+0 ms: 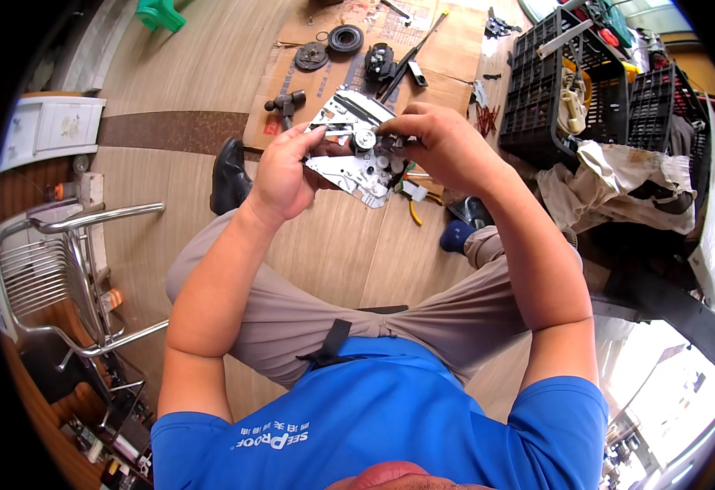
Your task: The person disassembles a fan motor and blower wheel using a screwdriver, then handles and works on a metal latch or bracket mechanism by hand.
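Above the floor between my knees, my left hand [281,173] grips the left edge of a silvery metal mechanism plate [357,178] fitted with white gears and levers; the thumb lies on top. At its right side, the fingers of my right hand [447,145] are closed together against it, by a small dark part. What exactly those fingertips pinch is hidden. Beneath the plate, partly covered, lie tools with yellow handles [415,214]. Just beyond my left hand, a hammer [285,103] lies on the cardboard.
Flattened cardboard [455,49] bears a black ring-shaped part [345,38], a dark round disc [311,55], a black boxy part [379,62] and long dark rods. Black plastic crates [529,102] stand at right beside crumpled cloth [619,184]. A metal-framed chair [43,278] is at left.
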`<action>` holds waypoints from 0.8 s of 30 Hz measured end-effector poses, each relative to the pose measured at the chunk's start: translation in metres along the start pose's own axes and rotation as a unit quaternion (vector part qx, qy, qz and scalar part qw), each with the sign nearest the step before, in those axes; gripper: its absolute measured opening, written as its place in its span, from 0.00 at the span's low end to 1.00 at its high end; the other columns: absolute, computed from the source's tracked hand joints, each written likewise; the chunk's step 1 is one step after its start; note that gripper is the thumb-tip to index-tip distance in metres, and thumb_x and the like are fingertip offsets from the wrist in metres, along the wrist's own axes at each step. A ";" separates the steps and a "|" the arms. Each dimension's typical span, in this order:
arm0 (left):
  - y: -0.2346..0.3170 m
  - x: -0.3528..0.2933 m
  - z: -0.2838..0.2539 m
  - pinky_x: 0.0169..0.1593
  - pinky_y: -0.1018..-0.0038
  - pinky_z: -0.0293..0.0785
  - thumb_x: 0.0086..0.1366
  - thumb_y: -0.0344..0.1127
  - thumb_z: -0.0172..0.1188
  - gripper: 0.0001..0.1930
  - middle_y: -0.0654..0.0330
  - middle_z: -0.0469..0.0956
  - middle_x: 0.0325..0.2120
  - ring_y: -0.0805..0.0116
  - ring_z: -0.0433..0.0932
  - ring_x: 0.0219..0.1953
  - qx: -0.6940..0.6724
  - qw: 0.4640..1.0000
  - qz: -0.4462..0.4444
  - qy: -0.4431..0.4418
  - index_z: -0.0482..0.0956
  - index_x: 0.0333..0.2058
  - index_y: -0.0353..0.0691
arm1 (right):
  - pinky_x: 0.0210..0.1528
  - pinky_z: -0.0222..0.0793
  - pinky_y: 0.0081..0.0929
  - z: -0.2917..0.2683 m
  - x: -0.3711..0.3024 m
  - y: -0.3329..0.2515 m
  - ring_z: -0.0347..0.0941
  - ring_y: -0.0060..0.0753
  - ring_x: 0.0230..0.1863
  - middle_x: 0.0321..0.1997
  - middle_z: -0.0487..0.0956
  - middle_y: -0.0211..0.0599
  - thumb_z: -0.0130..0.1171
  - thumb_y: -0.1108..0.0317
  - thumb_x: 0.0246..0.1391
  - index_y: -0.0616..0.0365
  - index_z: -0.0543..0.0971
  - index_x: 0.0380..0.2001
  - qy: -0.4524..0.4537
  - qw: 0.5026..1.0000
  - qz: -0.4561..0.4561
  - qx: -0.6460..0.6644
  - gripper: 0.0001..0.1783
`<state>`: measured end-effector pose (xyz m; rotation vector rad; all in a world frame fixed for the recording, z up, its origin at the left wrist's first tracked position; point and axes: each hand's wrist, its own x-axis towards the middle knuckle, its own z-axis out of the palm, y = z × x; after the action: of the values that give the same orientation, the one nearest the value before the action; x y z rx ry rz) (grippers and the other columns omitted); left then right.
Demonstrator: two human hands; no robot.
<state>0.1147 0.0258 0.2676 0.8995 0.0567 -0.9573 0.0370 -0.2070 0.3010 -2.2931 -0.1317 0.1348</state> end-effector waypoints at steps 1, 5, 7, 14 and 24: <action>0.001 0.000 0.001 0.39 0.61 0.84 0.72 0.35 0.42 0.14 0.50 0.81 0.36 0.59 0.83 0.36 0.016 1.000 -0.009 0.010 0.72 0.47 0.32 | 0.43 0.71 0.33 -0.002 -0.001 0.000 0.76 0.45 0.40 0.37 0.78 0.42 0.64 0.79 0.44 0.54 0.81 0.43 -0.013 1.000 -0.022 -0.013 0.20; 0.006 -0.003 0.002 0.38 0.61 0.84 0.72 0.36 0.42 0.15 0.49 0.81 0.36 0.58 0.83 0.36 0.008 0.999 -0.042 -0.003 0.73 0.46 0.31 | 0.43 0.71 0.35 -0.008 -0.001 -0.001 0.76 0.46 0.41 0.37 0.78 0.42 0.67 0.76 0.44 0.55 0.82 0.42 -0.064 0.997 -0.038 -0.008 0.18; 0.011 -0.002 -0.005 0.44 0.64 0.81 0.72 0.35 0.41 0.17 0.48 0.81 0.40 0.60 0.83 0.40 -0.010 0.996 -0.075 -0.056 0.71 0.50 0.29 | 0.43 0.71 0.35 -0.010 -0.001 -0.002 0.76 0.46 0.41 0.37 0.78 0.42 0.67 0.75 0.44 0.55 0.81 0.42 -0.072 0.997 -0.040 0.003 0.18; 0.015 -0.003 -0.003 0.40 0.65 0.83 0.72 0.38 0.41 0.18 0.49 0.82 0.37 0.60 0.84 0.37 0.014 0.993 -0.093 -0.071 0.71 0.50 0.29 | 0.46 0.70 0.37 -0.003 0.000 0.004 0.75 0.48 0.44 0.38 0.78 0.43 0.67 0.75 0.43 0.61 0.78 0.41 -0.105 0.991 -0.079 0.019 0.18; 0.020 -0.009 0.009 0.35 0.62 0.84 0.72 0.43 0.41 0.19 0.55 0.82 0.31 0.60 0.84 0.32 0.073 0.986 -0.152 0.008 0.76 0.44 0.34 | 0.47 0.70 0.36 0.011 0.001 0.010 0.75 0.47 0.43 0.38 0.79 0.45 0.65 0.78 0.45 0.63 0.76 0.43 -0.160 0.983 -0.053 0.073 0.19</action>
<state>0.1208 0.0311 0.2906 1.0530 0.1431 -1.2500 0.0373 -0.2055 0.2858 -2.0975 -0.3958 0.4427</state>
